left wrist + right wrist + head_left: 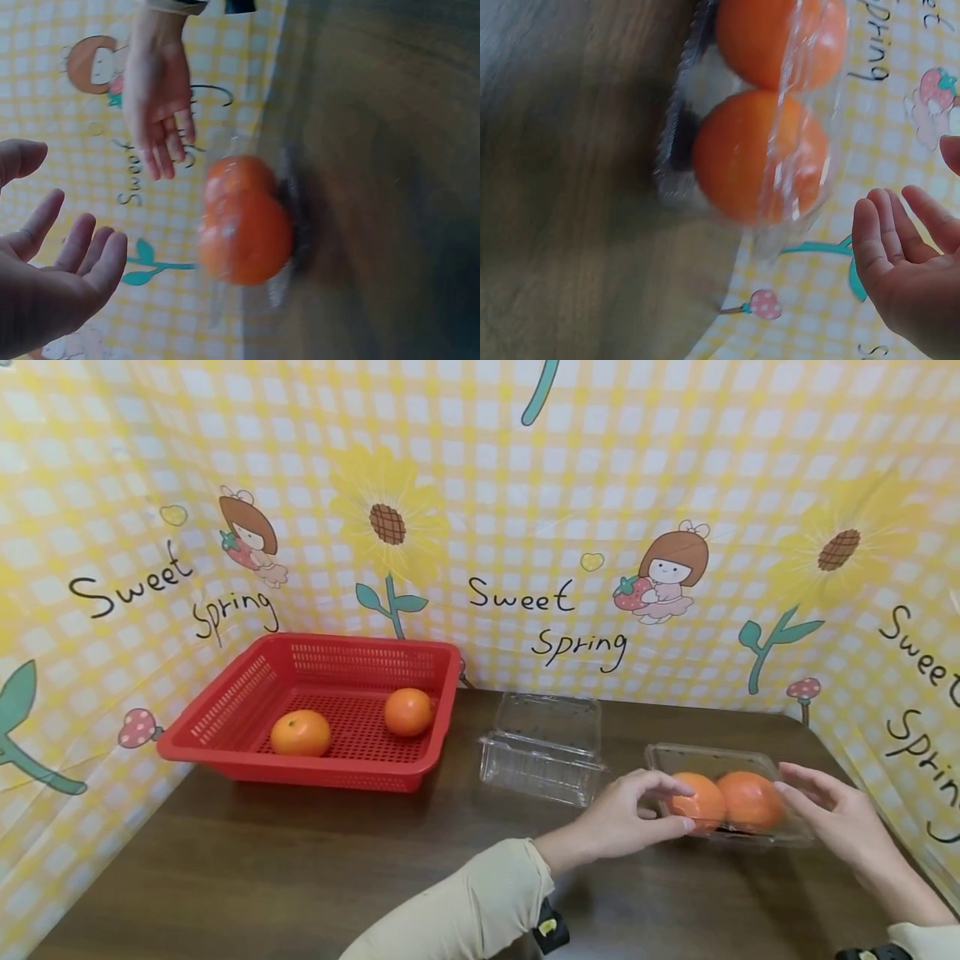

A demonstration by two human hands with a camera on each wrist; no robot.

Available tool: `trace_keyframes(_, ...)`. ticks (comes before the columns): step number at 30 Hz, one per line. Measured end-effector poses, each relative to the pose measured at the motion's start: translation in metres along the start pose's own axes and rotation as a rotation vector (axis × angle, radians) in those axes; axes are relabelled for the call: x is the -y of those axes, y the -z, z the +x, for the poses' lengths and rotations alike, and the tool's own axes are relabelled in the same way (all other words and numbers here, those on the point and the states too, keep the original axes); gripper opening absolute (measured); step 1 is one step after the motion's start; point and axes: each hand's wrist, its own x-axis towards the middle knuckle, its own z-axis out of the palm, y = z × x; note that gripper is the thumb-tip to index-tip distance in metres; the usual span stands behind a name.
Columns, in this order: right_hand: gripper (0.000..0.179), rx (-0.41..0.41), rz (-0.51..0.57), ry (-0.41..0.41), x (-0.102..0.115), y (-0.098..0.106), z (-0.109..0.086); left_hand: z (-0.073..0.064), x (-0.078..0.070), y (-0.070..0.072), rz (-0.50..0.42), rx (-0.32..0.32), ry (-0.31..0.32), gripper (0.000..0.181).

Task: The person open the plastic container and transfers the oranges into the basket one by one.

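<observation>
Two oranges (752, 802) sit side by side in a clear plastic clamshell box (712, 752) at the right of the table. My left hand (626, 817) is at the box's left side, fingers apart and gently bent, overlapping it in the head view. At the opposite side is my right hand (843, 818), its fingers loosely extended near the box's right end. In the left wrist view the left hand (64, 277) shows nothing in its grasp. Likewise, the right wrist view shows the right hand (904, 259) apart from the box, with clear plastic in front of the oranges (761, 157).
A red perforated basket (315, 770) at the left holds two more oranges (300, 733). Between it and the hands stands another clear clamshell box (536, 768), lid raised. A yellow checked cloth (510, 527) hangs behind and beside the brown wooden table (285, 868).
</observation>
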Motion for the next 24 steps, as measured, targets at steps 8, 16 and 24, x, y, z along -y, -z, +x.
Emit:
trace_keyframes(8,0.056,0.0,-0.058,-0.076,-0.029,0.005,0.003,0.003,0.019,-0.017,0.144,-0.017,0.026,0.031)
trace_keyframes(16,0.059,-0.003,-0.116,-0.066,-0.041,0.004,0.003,0.01,0.038,-0.024,0.221,-0.075,0.061,0.034)
trace_keyframes(24,0.052,-0.003,-0.048,-0.048,-0.057,0.001,0.005,0.019,0.05,-0.028,0.329,-0.111,0.08,0.035)
